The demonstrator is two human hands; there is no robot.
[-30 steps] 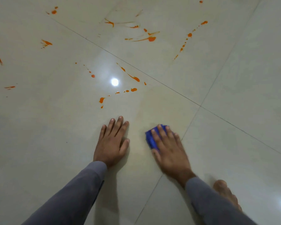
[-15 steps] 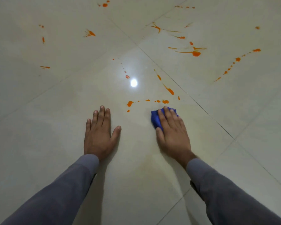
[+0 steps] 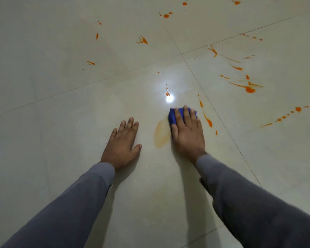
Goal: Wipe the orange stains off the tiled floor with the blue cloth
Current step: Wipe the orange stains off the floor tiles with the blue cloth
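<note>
Blue cloth [image 3: 174,116] lies under the flat right hand [image 3: 187,133]; left hand [image 3: 123,144] rests flat on bare tile [image 3: 61,131] nearby.

Your left hand [image 3: 121,144] lies flat on the floor [image 3: 61,122], and your right hand [image 3: 187,134] is off to its right, pressing down on top of the cloth [image 3: 172,117]. A smear [image 3: 161,134] sits between the two hands, touching the cloth's left edge. Streaks [image 3: 208,120] lie just right of the cloth, and more splatters [image 3: 249,88] sit farther ahead, right and left.
</note>
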